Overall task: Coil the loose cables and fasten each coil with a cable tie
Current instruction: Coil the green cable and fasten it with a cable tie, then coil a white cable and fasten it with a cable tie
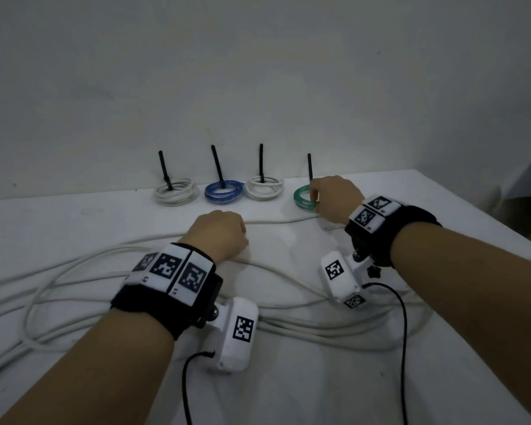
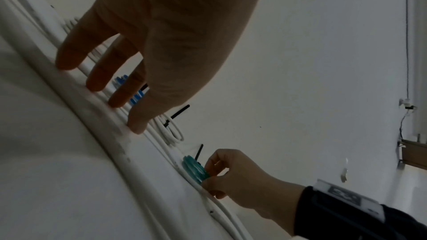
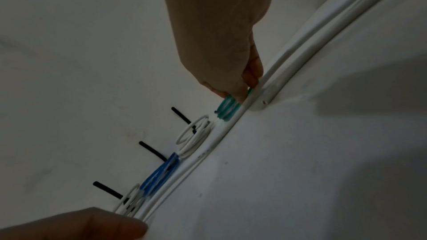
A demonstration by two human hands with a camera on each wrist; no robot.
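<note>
White tabletop point(image 1: 334, 394) meets a pale wall point(image 1: 258, 72), and along its far edge we see 4 small coils in a row, each with a black tie sticking up. Going left to right: a white coil point(image 1: 174, 192), a blue coil point(image 1: 223, 192) touching or nearly touching the next, a second white coil point(image 1: 264, 188), then a green coil point(image 1: 304, 198) a little apart.

Nearer us, a long white cable point(image 1: 74, 286) sprawls in loose loops across the table from the left edge to the right side.

Our left hand point(image 1: 219, 236) sits in the middle, fingers point(image 2: 99, 79) spread and fairly straight, their tips pressing down on a run of that loose cable.

Our right hand point(image 1: 334, 199) reaches to the far right of the row and pinches the green coil between thumb and fingertips point(image 3: 240, 96); the coil rests on the table beside a strand of the white cable, its tie point(image 1: 309, 167) standing upright just behind.
</note>
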